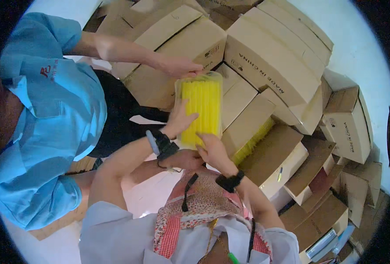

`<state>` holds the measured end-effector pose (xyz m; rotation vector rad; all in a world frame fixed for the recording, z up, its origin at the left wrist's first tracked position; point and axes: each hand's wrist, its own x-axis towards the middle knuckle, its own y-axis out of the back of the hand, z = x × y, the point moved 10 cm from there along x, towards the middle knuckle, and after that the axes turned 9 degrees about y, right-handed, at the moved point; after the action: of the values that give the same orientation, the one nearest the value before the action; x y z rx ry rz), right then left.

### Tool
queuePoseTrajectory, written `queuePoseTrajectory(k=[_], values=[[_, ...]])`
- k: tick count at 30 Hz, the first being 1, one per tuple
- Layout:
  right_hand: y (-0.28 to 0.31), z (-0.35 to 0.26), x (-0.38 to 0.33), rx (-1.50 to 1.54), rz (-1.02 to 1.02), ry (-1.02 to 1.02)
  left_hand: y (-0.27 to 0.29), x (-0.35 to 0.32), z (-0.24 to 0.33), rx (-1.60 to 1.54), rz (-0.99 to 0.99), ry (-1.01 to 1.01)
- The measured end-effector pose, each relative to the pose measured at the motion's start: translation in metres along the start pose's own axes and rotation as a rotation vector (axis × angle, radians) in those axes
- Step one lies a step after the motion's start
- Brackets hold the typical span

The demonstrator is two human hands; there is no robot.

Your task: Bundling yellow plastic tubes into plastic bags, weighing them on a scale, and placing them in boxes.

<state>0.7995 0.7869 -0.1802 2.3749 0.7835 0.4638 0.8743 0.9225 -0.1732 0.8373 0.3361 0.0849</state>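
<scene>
A clear plastic bag packed with long yellow sticks or tubes (204, 99) hangs upright in front of me. My left hand (179, 121) rests against its left side, thumb stretched out across the yellow pieces and fingers pointing up. At the lower edge of the bag is my right hand (214, 152), its thumb and forefinger spread apart and touching the yellow ends. A co-worker's hand (181, 67) pinches the top of the bag. The co-worker's other hand (187, 159) is under the bottom, partly hidden by my arms.
The co-worker in a blue shirt (58, 110) stands close on my left. Closed cardboard cartons (274, 53) are stacked ahead and to the right. An open carton (269, 154) shows a yellow fringe (252, 143) along its edge. My patterned apron (195, 193) lies below my hands.
</scene>
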Motion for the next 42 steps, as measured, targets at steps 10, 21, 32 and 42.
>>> queuePoseTrajectory(k=[10,21,32,42], values=[[-0.024,0.022,-0.047,-0.195,-0.064,-0.235,0.022,0.095,0.106,0.797,0.345,-0.641],[0.033,0.022,-0.061,-0.243,0.056,-0.229,0.003,0.127,0.117,0.913,-0.076,-0.541],[-0.020,-0.003,-0.043,-0.439,-0.004,-0.202,-0.022,0.155,0.049,0.923,-0.149,-0.569],[0.048,-0.007,-0.064,-0.442,0.244,-0.102,-0.010,0.141,-0.025,0.890,-0.235,-0.576]])
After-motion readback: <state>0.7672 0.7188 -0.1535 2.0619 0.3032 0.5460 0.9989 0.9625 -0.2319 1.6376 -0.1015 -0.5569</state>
